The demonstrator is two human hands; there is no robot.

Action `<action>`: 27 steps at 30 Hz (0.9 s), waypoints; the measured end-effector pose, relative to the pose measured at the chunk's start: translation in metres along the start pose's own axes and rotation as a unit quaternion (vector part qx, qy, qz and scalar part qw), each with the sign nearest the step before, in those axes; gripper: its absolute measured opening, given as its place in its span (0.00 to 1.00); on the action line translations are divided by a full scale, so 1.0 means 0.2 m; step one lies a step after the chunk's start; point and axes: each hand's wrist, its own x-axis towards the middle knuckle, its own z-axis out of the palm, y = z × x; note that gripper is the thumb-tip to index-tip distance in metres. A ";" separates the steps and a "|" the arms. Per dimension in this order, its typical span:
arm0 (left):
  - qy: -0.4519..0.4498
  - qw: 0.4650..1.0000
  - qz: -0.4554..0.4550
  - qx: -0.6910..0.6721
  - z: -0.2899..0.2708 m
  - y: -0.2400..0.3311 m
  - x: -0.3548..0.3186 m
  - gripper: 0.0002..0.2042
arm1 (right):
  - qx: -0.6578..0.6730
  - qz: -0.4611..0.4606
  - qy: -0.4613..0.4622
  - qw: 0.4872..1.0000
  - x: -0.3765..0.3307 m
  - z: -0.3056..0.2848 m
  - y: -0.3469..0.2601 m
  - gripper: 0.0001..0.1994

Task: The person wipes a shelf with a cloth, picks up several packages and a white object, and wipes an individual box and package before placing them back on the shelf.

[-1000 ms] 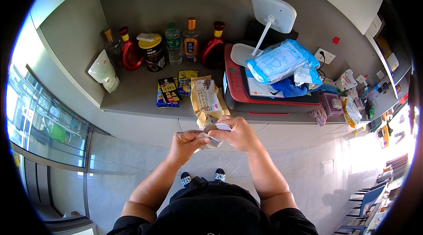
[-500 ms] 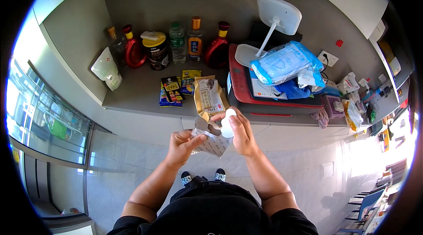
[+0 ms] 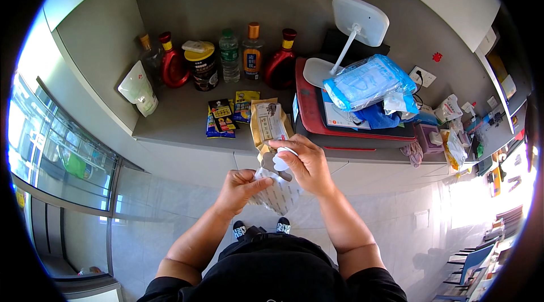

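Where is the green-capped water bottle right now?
In the head view, the water bottle stands at the back of the grey counter, left of centre, between the dark yellow-lidded jar and the amber bottle.

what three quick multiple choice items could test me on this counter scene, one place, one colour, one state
1. Where is the white lamp?
A. on the floor
B. at the back of the counter, behind the red tray
C. in a hand

2. What colour is the puffy bag on the tray?
A. blue
B. green
C. black

3. The right hand is
A. empty
B. flat on the counter
C. holding a small white piece

Answers: B, its base sits by the wall; A, clear blue plastic; C, fingers close round it.
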 end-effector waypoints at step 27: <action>-0.023 0.984 0.060 0.165 -0.07 -0.08 0.02 0.07 | -0.035 0.095 -0.078 0.992 -0.09 -0.03 -0.04 0.11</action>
